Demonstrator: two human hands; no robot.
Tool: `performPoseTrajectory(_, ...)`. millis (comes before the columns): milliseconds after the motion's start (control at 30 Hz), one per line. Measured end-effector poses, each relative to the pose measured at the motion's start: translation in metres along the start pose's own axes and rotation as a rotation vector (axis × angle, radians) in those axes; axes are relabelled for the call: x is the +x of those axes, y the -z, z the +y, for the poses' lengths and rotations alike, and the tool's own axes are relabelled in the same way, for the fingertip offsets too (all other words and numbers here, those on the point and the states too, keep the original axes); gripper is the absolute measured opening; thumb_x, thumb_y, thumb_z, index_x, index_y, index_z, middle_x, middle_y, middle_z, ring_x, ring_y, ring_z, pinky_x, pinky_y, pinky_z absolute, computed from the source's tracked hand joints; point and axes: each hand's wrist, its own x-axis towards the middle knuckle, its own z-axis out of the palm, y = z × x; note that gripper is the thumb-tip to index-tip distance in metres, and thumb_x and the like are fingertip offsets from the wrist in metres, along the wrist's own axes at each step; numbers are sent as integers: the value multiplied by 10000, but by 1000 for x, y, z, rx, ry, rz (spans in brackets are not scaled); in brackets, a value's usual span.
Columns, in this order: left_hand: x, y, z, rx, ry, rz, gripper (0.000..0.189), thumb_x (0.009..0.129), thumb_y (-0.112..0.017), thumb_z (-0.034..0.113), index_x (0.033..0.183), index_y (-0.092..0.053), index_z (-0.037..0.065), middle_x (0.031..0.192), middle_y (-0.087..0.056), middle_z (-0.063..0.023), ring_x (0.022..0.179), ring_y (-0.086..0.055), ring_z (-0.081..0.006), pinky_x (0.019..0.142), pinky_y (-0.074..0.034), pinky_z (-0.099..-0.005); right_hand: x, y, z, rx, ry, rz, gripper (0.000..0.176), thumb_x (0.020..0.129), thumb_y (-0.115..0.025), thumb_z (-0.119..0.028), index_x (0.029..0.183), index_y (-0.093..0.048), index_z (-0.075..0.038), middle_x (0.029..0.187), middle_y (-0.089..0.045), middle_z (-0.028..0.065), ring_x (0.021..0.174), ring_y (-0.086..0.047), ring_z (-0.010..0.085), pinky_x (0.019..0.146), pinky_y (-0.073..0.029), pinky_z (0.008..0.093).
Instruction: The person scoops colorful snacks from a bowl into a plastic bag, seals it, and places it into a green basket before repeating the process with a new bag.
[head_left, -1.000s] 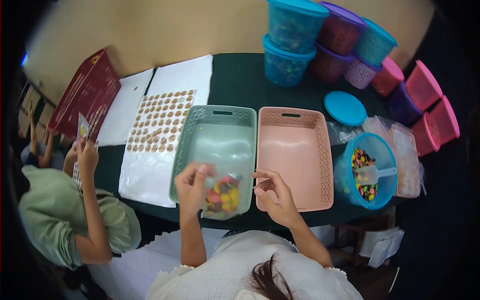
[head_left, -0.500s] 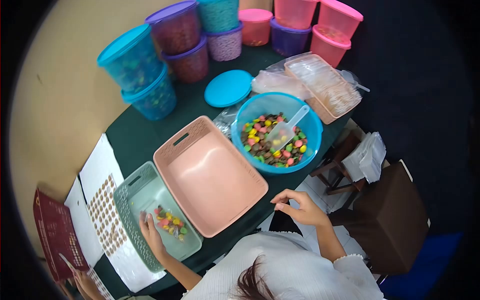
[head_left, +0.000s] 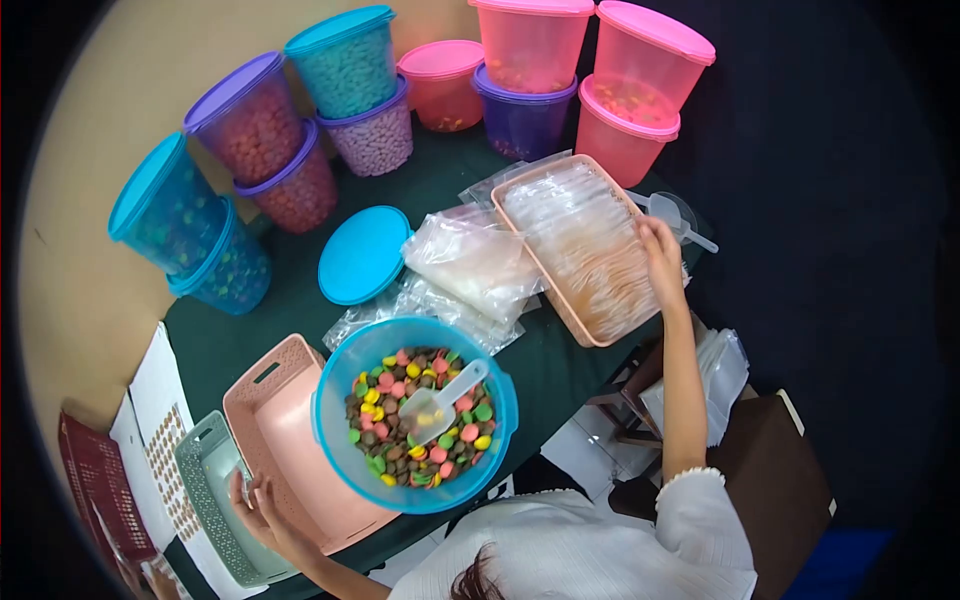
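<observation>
A dark green cloth [head_left: 550, 400] covers the table, and a beige wall [head_left: 75, 200] stands at the left of the frame. Brown round stickers [head_left: 172, 475] at lower left are too small to read. Clear plastic bags [head_left: 570, 225] lie closely overlapped inside a pink tray [head_left: 562, 312], right of upper centre. The right hand [head_left: 662, 258], fingers bent, is at the tray's right edge; I cannot tell whether it pinches a bag. The left hand [head_left: 262, 510], fingers loosely spread, is beside the green basket [head_left: 213, 530] at lower left.

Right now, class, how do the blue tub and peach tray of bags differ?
The blue tub is round; the peach tray is rectangular. The tub holds colourful pieces and a scoop; the tray holds clear bags. The right hand is at the tray's edge; no hand touches the tub. Both are open-topped.
</observation>
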Motion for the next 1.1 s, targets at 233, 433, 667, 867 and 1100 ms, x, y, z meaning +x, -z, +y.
performPoseTrajectory(233, -59, -69, 78, -159, -377, -91, 321, 868, -429, 160, 1147, -422, 4, 1124, -445, -93, 952, -490, -166, 863, -392, -331, 83, -15, 41, 12, -218, -393, 487, 918, -293, -378, 841, -608, -14, 844, -607, 64, 782, -526, 132, 724, -375, 258)
performPoseTrajectory(433, -96, -99, 79, -409, -270, -129, 243, 811, -512, 226, 936, -462, 24, 851, -426, -100, 776, -499, -203, 758, -419, -356, 54, -5, 41, 15, -99, -695, 483, 908, -334, -366, 707, -589, -8, 761, -607, 82, 709, -532, 152, 749, -369, 278)
performPoseTrajectory(667, -130, -131, 97, -813, -320, -492, 243, 764, -627, 255, 783, -536, 30, 701, -543, -85, 659, -563, -222, 658, -455, -371, 24, 4, 19, -675, 191, -808, 299, 778, -523, -321, 930, -555, -66, 923, -563, 68, 953, -470, 244, 866, -251, 415)
performPoseTrajectory(867, -134, -191, 124, -572, -203, -1226, 267, 761, -611, 156, 965, -558, -8, 919, -579, -131, 837, -551, -267, 747, -430, -368, -18, 19, 19, -716, 278, -698, 287, 792, -500, -312, 963, -541, -85, 954, -550, 66, 926, -481, 231, 794, -236, 434)
performPoseTrajectory(1100, -154, -303, 113, -126, -248, -1175, 243, 799, -522, 90, 1011, -530, -29, 1040, -528, -165, 980, -499, -284, 846, -385, -343, -2, 28, 11, -578, 239, -805, 181, 805, -489, -220, 884, -556, -71, 835, -574, 74, 803, -527, 235, 772, -244, 413)
